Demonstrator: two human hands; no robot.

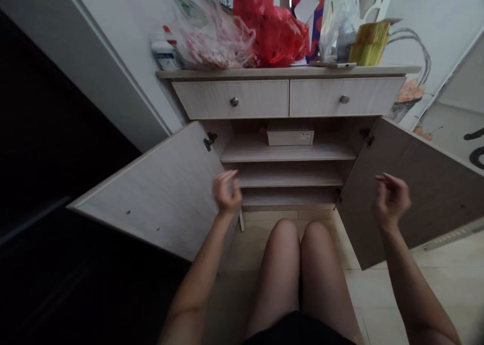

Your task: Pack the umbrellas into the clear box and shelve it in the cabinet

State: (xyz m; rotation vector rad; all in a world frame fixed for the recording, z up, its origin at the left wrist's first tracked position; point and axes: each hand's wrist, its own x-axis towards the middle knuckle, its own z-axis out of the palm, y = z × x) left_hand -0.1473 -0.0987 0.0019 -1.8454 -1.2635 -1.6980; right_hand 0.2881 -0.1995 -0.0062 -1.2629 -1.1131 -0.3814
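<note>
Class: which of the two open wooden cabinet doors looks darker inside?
The brownish-grey wooden door behind the right hand; the light-grey wooden door by the left hand is visibly paler.

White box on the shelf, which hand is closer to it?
Left. The left hand is below and to the left of the white box, not touching it; the right hand is farther off, below and to its right.

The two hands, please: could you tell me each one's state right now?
Left hand: partly open, holding nothing visible.
Right hand: loosely curled, partly open, holding nothing visible.
</note>
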